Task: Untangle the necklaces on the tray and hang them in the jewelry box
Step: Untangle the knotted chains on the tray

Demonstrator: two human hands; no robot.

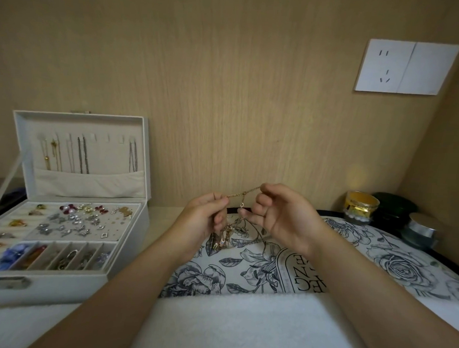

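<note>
A thin gold necklace (244,194) is stretched between my two hands above the floral tray (393,262). My left hand (204,221) pinches its left end, and more chain with small pendants hangs below that hand toward the tray. My right hand (281,215) pinches the right end. A short piece with a small ring dangles from the middle of the chain. The white jewelry box (60,282) stands open at the left. Several necklaces (82,154) hang from hooks inside its raised lid.
A gold-banded jar (361,207), a dark green jar (392,212) and a silver-lidded jar (422,231) stand at the back right by the wall. A white towel (229,326) lies at the near edge. A wall socket (404,67) is mounted upper right.
</note>
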